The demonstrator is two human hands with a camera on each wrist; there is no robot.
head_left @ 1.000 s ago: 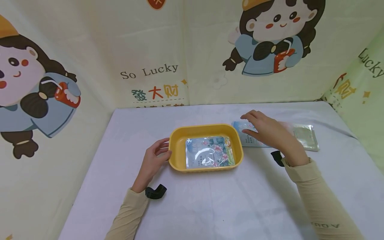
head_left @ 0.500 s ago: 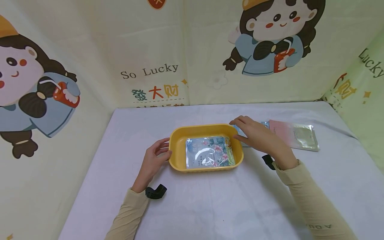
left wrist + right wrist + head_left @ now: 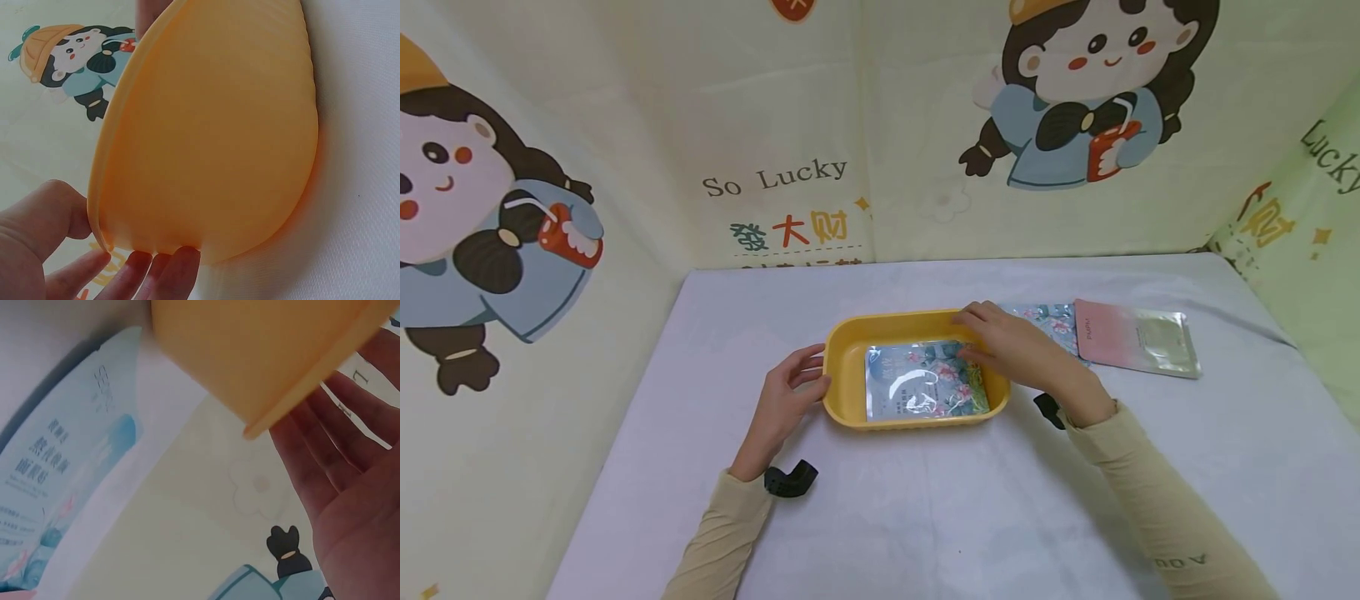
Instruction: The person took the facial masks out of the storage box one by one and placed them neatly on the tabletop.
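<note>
A yellow plastic tray (image 3: pixel 842 400) stands on the white-covered table, with a shiny blue floral foil sachet (image 3: pixel 917 383) lying flat inside. My left hand (image 3: pixel 782 408) touches the tray's left end from outside, thumb and fingertips against its wall and rim, as the left wrist view also shows. Over the far right corner of the tray hovers my right hand (image 3: pixel 1018 346), fingers spread and thumb above the sachet. I see nothing in its grasp. Another blue floral sachet (image 3: pixel 1056 321) lies right of the tray, partly hidden by this hand; its printed front (image 3: pixel 56 469) shows in the right wrist view.
Beside the second blue sachet lies a pink and silver sachet (image 3: pixel 1135 337), its left edge meeting or overlapping it. A cream cloth backdrop (image 3: pixel 910 125) with cartoon prints rises behind the table's far edge. White cloth (image 3: pixel 910 517) covers the near side.
My right hand has moved left and slightly nearer, from above the blue sachet on the table to the tray's right end. My left hand, the tray and the sachets keep their places.
</note>
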